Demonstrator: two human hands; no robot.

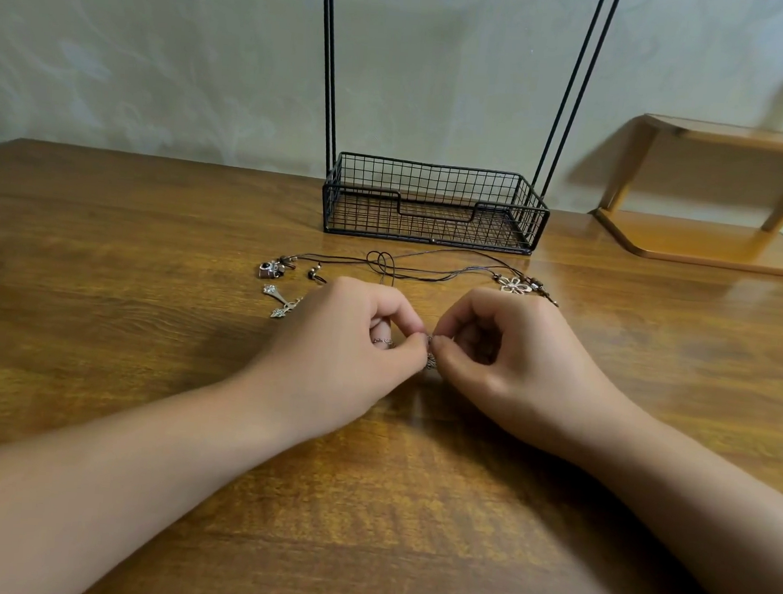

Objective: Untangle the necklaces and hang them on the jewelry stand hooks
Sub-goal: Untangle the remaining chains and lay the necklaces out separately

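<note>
- the task looks to be in its early, untangling stage: none of the necklaces hangs on the jewelry stand (434, 201), whose wire basket base sits at the back of the wooden table (150, 240) with its black uprights running out of the top of the view; the hooks are not visible.
- the left hand (353, 336) and the right hand (498, 347) meet near the middle of the table, fingers curled, each pinching with thumb and forefinger a small silvery piece (430, 358) between them, apparently a clasp or charm on a chain; it is too small to say which.
- the dark cords (429, 267) lie on the table between the hands and the stand, looped over each other, so they seem not yet separated.
- a camera-shaped pendant (270, 269) and a cross pendant (281, 301) lie left of the hands, a flower pendant (514, 285) to the right.
- left to do, by my reading: free each necklace, then hang them all.
- no brand, label or writing can be read anywhere.
- a wooden shelf (716, 196) stands at the far right.
</note>
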